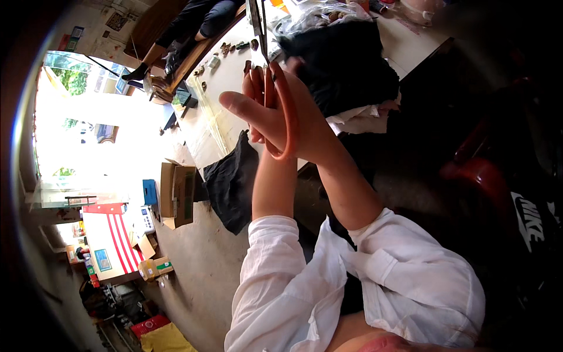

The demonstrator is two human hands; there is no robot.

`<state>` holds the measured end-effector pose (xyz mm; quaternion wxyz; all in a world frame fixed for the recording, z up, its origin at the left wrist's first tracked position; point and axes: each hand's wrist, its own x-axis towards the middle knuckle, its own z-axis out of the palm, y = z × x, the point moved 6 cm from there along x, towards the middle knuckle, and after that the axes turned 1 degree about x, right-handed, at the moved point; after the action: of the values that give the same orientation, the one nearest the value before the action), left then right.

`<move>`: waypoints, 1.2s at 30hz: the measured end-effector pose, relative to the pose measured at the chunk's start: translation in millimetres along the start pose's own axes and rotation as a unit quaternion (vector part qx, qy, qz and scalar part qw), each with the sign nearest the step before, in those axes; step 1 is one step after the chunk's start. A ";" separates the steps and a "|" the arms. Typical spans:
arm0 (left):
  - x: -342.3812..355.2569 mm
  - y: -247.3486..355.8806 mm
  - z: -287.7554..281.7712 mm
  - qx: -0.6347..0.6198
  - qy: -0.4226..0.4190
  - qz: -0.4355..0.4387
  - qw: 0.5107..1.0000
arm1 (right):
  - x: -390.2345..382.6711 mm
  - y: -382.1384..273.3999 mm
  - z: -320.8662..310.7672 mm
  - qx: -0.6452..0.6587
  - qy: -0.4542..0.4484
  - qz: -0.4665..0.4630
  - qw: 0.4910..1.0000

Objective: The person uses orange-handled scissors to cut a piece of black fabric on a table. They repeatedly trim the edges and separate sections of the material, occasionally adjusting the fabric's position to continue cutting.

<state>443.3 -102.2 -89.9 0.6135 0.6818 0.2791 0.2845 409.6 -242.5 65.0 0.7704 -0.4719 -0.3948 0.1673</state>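
Note:
A large pair of scissors with orange handle loops [287,138] and long metal blades [258,26] points away from me. My right hand [305,111] grips it, with the thumb passed through one loop and stretched to the left. Behind that hand ends my left forearm [275,185]; my left hand is mostly hidden, and I cannot tell which of the fingers by the handles are its own. A small dark brown piece [254,44] shows beside the blades. Near my right hand lies a dark cloth [346,67] on the pale table [202,120].
More small brown pieces [226,48] lie scattered on the table. A clear plastic bag [296,20] with brown lumps stands behind the dark cloth. Black fabric [231,185] hangs at the table's near edge. An open cardboard box [176,193] is at left. Another person's legs [193,26] show beyond.

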 end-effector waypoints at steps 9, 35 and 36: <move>-48.7 30.4 40.0 0.380 0.168 0.318 0.852 | 10.2 48.0 -7.6 -0.204 -0.007 -0.051 0.978; 125.2 -72.8 118.9 0.385 -0.365 0.235 0.814 | 21.1 77.2 -30.2 -0.338 0.037 0.057 0.939; 122.8 -70.6 117.6 0.391 -0.385 0.183 0.816 | 21.1 76.7 -30.5 -0.337 0.038 0.056 0.939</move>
<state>610.8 -85.8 -164.6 0.2888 0.9568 -0.0217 -0.0271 455.2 -209.1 1.2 0.5702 -0.7309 -0.3718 0.0495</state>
